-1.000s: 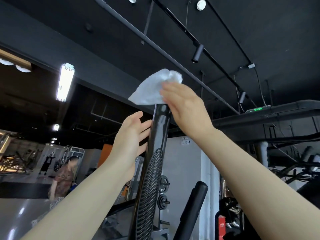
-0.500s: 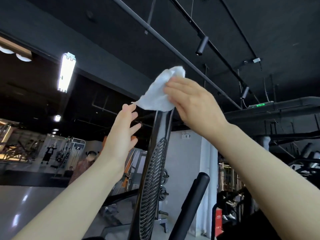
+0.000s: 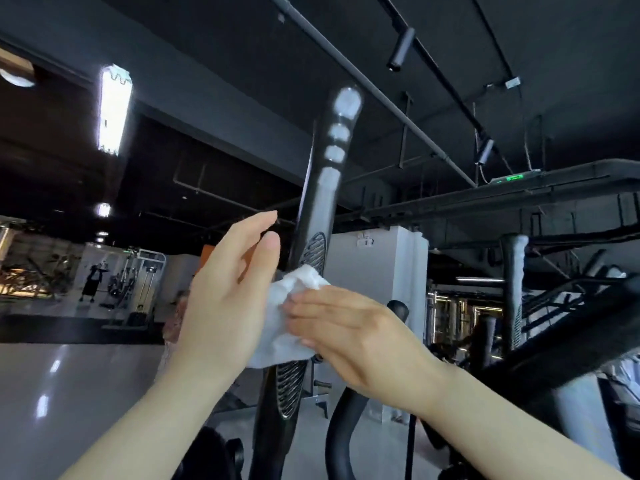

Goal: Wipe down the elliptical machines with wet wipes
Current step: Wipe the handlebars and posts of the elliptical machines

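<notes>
**Wipe pressed to the handle's ribbed grip**

The wipe (image 3: 287, 320) is a crumpled white wad lying against the tall black handle (image 3: 320, 209) of the elliptical, about halfway up it, over the ribbed grip section (image 3: 313, 252). That ribbing shows above and below the wad, so the wipe covers only a middle stretch of it.

The right hand (image 3: 349, 336) lies on the wipe with fingers straight and close together, pointing left, pressing the cloth flat against the handle rather than pinching it. A flat press like this would spread the wipe over more of the grooved surface.

The left hand (image 3: 228, 299) stands upright just left of the handle, fingers straight and relaxed. Its thumb side sits against the edge of the wipe; whether it touches the handle itself I cannot tell. It grips nothing. Probably it backs the wipe from the other side, so the cloth wraps round the bar and does not slide off.

The upper handle is glossy, with bright patches near its tip. A second, curved bar (image 3: 341, 420) rises low beside the handle. Further off are a white pillar (image 3: 381, 271), gym machines (image 3: 145, 278) and a standing person (image 3: 92, 277) at far left.
</notes>
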### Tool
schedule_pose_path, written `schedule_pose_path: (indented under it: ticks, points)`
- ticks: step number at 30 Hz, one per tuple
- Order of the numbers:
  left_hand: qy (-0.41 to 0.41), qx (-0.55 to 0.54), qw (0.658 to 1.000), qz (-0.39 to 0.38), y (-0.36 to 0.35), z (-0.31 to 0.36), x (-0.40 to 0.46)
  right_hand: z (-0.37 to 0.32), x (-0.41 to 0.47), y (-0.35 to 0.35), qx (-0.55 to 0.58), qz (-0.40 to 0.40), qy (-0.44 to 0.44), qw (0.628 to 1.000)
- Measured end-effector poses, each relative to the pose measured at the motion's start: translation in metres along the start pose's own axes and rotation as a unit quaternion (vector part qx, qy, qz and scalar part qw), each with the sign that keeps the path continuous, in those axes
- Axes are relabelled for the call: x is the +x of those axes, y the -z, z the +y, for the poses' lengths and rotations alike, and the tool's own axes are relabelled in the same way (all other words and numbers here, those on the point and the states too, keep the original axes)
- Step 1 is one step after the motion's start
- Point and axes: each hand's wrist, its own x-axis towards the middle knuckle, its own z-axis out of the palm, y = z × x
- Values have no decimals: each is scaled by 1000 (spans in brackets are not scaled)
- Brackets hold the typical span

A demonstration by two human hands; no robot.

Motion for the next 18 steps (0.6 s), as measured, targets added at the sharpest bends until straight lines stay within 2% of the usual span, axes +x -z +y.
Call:
schedule_pose_path:
  ticks: [2, 4, 8, 13, 18]
  points:
    - [-77, 41, 996, -16, -4, 0, -17, -2, -10, 16, 30, 27, -54, 998]
    - [-131, 78, 986, -64, -16, 0, -32, -5, -19, 36, 56, 47, -108, 991]
    - [-174, 71, 968, -165, -54, 3, -56, -14, -45, 78, 70, 61, -192, 977]
    - [-126, -70, 961, -237, -96, 9, -74, -41, -91, 126, 64, 90, -303, 947]
    - [24, -283, 913, -293, -143, 16, -140, -100, -136, 173, 46, 75, -428, 900]
